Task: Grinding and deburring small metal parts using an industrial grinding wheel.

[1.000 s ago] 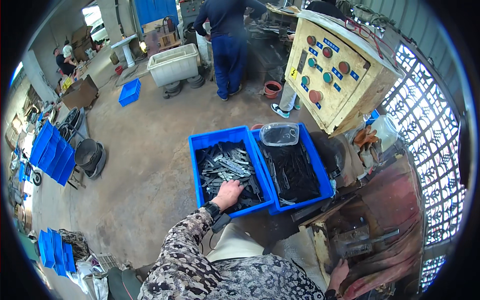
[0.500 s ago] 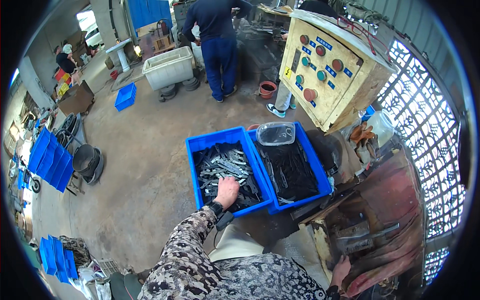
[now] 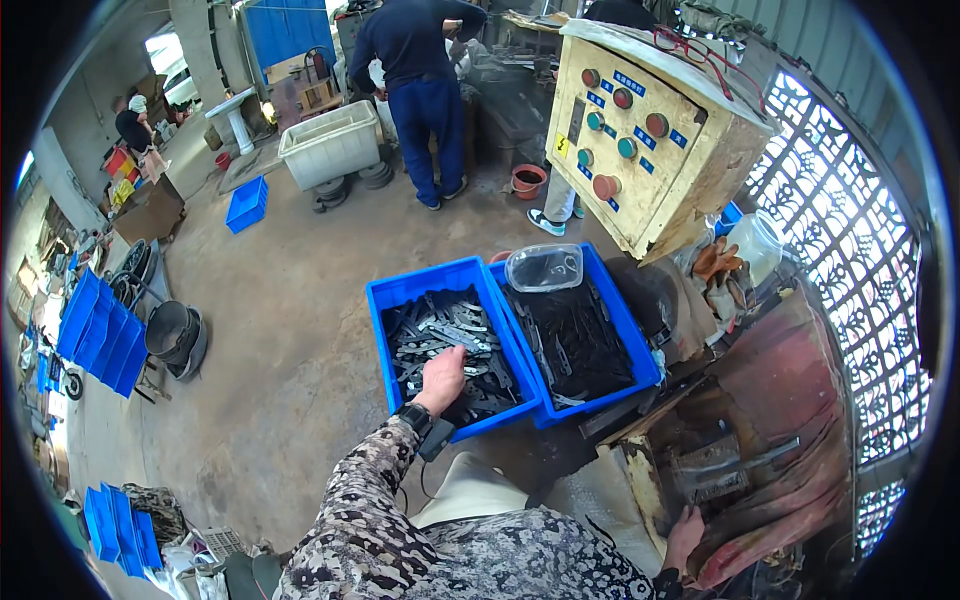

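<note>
Your left hand [image 3: 442,380]: curled over metal strips [image 3: 455,328], 12 o'clock, in blue bin [image 3: 382,350]; can't tell if gripping. Your right hand [image 3: 685,538]: 4 o'clock from left, grip unclear.

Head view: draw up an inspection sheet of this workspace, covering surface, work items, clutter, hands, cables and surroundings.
Surface: floor stained; reddish cover at right worn and creased.
Work items: left blue bin and right blue bin side by side, both holding dark metal pieces.
Clutter: clear plastic container on the right bin's far end; orange-brown gloves beside a clear jar.
Hands: left hand over the left bin's pieces, grip unclear; right hand by the cover's near edge, grip unclear.
Cables: thin dark cord below the left wrist; where it leads is unclear.
Surroundings: control box with red and green buttons; co-worker in dark blue standing beyond; stacked blue bins at left.
</note>
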The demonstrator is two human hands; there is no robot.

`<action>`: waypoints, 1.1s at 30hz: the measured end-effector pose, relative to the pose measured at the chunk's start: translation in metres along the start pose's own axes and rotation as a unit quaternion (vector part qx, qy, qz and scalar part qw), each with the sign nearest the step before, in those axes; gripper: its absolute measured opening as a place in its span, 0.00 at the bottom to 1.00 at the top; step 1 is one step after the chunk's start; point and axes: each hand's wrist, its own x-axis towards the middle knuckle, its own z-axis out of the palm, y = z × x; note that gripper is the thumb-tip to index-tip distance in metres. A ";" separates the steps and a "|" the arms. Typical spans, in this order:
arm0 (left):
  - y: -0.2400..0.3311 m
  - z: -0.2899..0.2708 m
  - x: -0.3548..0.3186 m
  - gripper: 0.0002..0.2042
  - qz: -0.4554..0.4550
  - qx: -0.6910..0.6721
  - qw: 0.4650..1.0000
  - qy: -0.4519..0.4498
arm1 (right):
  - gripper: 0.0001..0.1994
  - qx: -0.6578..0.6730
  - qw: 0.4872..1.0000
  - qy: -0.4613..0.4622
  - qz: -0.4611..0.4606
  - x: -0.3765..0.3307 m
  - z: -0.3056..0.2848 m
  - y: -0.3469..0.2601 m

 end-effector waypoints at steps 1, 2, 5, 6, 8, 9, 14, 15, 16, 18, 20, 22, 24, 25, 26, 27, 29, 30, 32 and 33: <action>0.000 -0.002 0.003 0.06 -0.021 -0.059 0.998 0.027 | 0.15 0.003 1.000 0.004 -0.002 0.000 0.001 0.001; 0.001 -0.003 0.008 0.06 -0.021 -0.059 0.998 0.027 | 0.15 0.006 1.000 0.009 -0.004 0.000 0.001 0.002; 0.015 -0.010 0.029 0.07 -0.207 -0.318 0.925 -0.014 | 0.15 0.012 1.000 0.013 -0.013 0.003 0.004 0.005; 0.023 -0.013 0.035 0.07 -0.207 -0.319 0.925 -0.014 | 0.15 0.014 1.000 0.013 -0.017 0.004 0.005 0.007; 0.049 -0.030 0.046 0.08 -0.265 -0.455 0.848 -0.067 | 0.14 0.017 1.000 0.014 -0.014 0.001 0.007 0.010; 0.062 -0.036 0.050 0.08 -0.291 -0.518 0.799 -0.094 | 0.14 0.013 1.000 0.014 -0.009 0.000 0.008 0.011; 0.113 -0.063 0.052 0.09 -0.241 -0.642 0.704 -0.185 | 0.14 0.003 1.000 0.014 -0.002 -0.006 0.007 0.011; 0.125 -0.068 0.054 0.09 -0.235 -0.652 0.695 -0.193 | 0.14 0.000 1.000 0.016 -0.004 -0.006 0.007 0.011; 0.138 -0.073 0.057 0.09 -0.228 -0.661 0.686 -0.203 | 0.14 -0.001 1.000 0.014 0.007 -0.007 0.008 0.014; 0.160 -0.076 0.067 0.09 -0.219 -0.667 0.676 -0.223 | 0.14 0.010 0.999 0.043 -0.017 -0.005 0.011 0.015; 0.177 -0.076 0.066 0.11 -0.182 -0.696 0.648 -0.251 | 0.14 0.008 0.999 0.047 -0.013 -0.015 0.012 0.014; 0.194 -0.073 0.066 0.12 -0.167 -0.705 0.628 -0.286 | 0.14 0.000 0.999 0.043 0.005 -0.014 0.011 0.008; 0.208 -0.071 0.078 0.13 -0.158 -0.728 0.601 -0.291 | 0.14 -0.005 0.999 0.039 0.021 -0.006 0.012 0.000; 0.212 -0.072 0.081 0.13 -0.154 -0.738 0.590 -0.289 | 0.14 -0.007 0.999 0.031 0.026 0.000 0.014 -0.005; 0.215 -0.074 0.081 0.13 -0.159 -0.734 0.588 -0.301 | 0.14 -0.010 0.999 0.025 0.039 0.003 0.014 -0.009; 0.227 -0.083 0.082 0.13 -0.156 -0.731 0.586 -0.312 | 0.14 -0.007 0.999 0.033 0.039 0.005 0.009 -0.008; 0.232 -0.086 0.086 0.14 -0.174 -0.722 0.586 -0.325 | 0.14 -0.007 0.999 0.028 0.042 0.009 0.010 -0.012; 0.235 -0.084 0.087 0.14 -0.173 -0.719 0.586 -0.331 | 0.13 -0.003 0.999 0.032 0.037 0.012 0.010 -0.014; 0.235 -0.084 0.085 0.15 -0.177 -0.723 0.570 -0.348 | 0.13 0.005 0.999 0.036 0.015 0.014 0.013 -0.017; 0.235 -0.085 0.085 0.15 -0.178 -0.726 0.562 -0.355 | 0.13 0.008 0.999 0.036 0.015 0.012 0.013 -0.016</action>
